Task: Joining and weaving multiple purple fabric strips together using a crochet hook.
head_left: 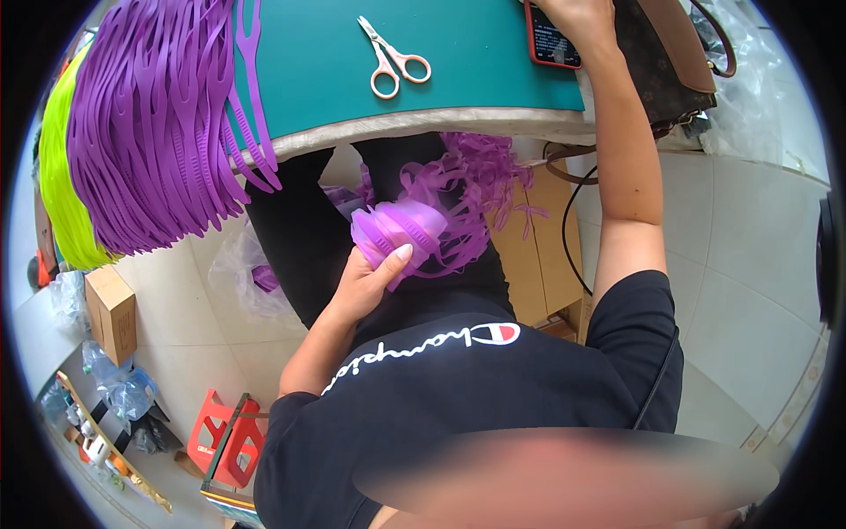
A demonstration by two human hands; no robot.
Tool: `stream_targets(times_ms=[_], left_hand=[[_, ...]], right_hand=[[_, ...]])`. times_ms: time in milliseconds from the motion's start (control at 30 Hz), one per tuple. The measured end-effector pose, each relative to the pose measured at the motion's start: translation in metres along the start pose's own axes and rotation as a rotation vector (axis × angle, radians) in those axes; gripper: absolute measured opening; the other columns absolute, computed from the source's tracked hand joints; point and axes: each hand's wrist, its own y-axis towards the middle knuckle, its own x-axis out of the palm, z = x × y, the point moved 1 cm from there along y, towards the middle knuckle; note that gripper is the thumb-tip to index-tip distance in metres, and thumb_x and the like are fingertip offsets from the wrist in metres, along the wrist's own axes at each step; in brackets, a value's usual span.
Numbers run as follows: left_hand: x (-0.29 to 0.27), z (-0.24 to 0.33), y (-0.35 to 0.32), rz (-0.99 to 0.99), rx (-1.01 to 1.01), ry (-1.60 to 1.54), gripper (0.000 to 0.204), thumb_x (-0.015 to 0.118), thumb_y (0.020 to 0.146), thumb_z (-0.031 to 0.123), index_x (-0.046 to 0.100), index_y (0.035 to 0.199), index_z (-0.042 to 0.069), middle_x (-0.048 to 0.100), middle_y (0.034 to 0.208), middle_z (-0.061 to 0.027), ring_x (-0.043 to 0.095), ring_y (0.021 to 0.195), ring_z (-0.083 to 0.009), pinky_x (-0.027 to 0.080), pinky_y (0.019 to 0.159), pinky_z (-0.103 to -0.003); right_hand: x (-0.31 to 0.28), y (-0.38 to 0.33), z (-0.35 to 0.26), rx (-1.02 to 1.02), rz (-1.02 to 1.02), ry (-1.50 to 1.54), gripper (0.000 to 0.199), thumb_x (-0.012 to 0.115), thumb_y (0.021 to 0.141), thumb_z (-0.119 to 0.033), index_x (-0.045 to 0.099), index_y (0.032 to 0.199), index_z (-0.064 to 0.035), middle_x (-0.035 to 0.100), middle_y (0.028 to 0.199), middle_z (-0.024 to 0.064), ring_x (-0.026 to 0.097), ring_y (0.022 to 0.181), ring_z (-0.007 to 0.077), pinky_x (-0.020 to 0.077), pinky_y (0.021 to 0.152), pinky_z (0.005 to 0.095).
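My left hand [366, 282] rests on my lap and grips a bundle of purple rubber pieces [397, 231], thumb laid over it. A tangle of purple strip offcuts [471, 189] lies on my lap just beyond it. My right hand [577, 19] is stretched up onto the green mat [467, 53] and lies on a phone in a red case [551, 40]. Pink-handled scissors [392, 60] lie shut on the mat between the two hands. A thick sheaf of purple rubber straps [163, 123] hangs over the table's left edge.
Neon yellow straps [57, 176] hang behind the purple ones. A brown handbag [674, 53] sits at the table's right end, with a cable running down from it. On the tiled floor are a cardboard box [113, 313], a clear plastic bag and a red stool [231, 436].
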Motion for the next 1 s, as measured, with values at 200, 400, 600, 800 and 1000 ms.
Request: stream_targets(times_ms=[200, 400, 600, 800, 1000], left_hand=[[-0.001, 0.0, -0.001, -0.012, 0.007, -0.01, 0.022, 0.058, 0.096, 0.02, 0.057, 0.11, 0.003, 0.054, 0.076, 0.0016, 0.045, 0.059, -0.0045, 0.034, 0.051, -0.02], [0.001, 0.0, -0.002, -0.002, 0.027, -0.009, 0.023, 0.058, 0.096, 0.019, 0.057, 0.112, 0.002, 0.054, 0.079, 0.0021, 0.045, 0.061, -0.004, 0.034, 0.053, -0.019], [-0.002, -0.001, -0.004, -0.022, 0.014, -0.011, 0.024, 0.059, 0.096, 0.018, 0.056, 0.114, 0.002, 0.055, 0.084, 0.0016, 0.046, 0.066, -0.0043, 0.037, 0.057, -0.02], [-0.003, -0.002, 0.003, -0.016, 0.167, 0.033, 0.03, 0.065, 0.091, 0.018, 0.056, 0.115, 0.002, 0.057, 0.092, -0.0005, 0.053, 0.08, -0.0091, 0.043, 0.073, -0.024], [0.001, 0.007, 0.014, 0.194, 0.128, -0.248, 0.035, 0.073, 0.084, 0.013, 0.06, 0.113, -0.001, 0.066, 0.101, -0.0059, 0.062, 0.094, -0.0143, 0.048, 0.087, -0.03]], right_hand=[[0.001, 0.0, 0.0, 0.015, -0.003, 0.019, 0.072, 0.081, 0.067, -0.046, 0.054, 0.104, 0.0093, 0.062, 0.098, 0.0303, 0.061, 0.094, 0.0439, 0.0495, 0.084, 0.0461], [0.008, 0.001, 0.006, -0.05, 0.043, -0.003, 0.072, 0.08, 0.068, -0.046, 0.053, 0.106, 0.0097, 0.061, 0.099, 0.0313, 0.06, 0.096, 0.0443, 0.049, 0.086, 0.0471], [0.009, -0.004, 0.003, 0.003, 0.035, -0.016, 0.075, 0.079, 0.067, -0.049, 0.054, 0.106, 0.0102, 0.06, 0.102, 0.0312, 0.058, 0.1, 0.0445, 0.0482, 0.088, 0.0477], [-0.049, -0.066, -0.024, -0.271, 0.053, 0.331, 0.039, 0.066, 0.087, -0.038, 0.051, 0.091, -0.0024, 0.064, 0.105, 0.0179, 0.06, 0.09, 0.0264, 0.0485, 0.08, 0.0364], [-0.011, -0.189, -0.053, -0.162, -0.429, 1.675, 0.043, 0.048, 0.098, -0.045, 0.05, 0.1, -0.0024, 0.056, 0.087, 0.0062, 0.053, 0.078, 0.0118, 0.0431, 0.071, 0.0251]])
